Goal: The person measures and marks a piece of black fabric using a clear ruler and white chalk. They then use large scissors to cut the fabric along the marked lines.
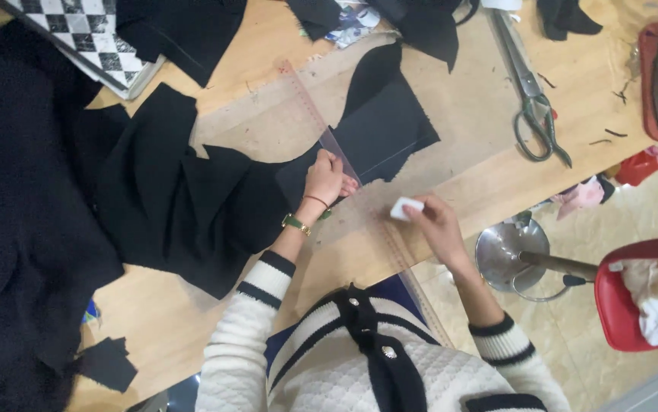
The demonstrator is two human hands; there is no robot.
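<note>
Pressing a clear ruler (344,164) onto black cloth (378,126) near the surface's (451,114) near edge, the left hand (324,177) lay flat, grip closed on nothing; the right hand (437,223) pinched white chalk (404,207) just beside.

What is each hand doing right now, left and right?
Left hand: pressed flat on the clear plastic ruler over the black fabric piece, gripping nothing.
Right hand: pinching a small white chalk block.

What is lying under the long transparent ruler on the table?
Under the ruler lie black fabric and the bare table. The left hand covers one stretch, so nothing can be seen there.
</note>
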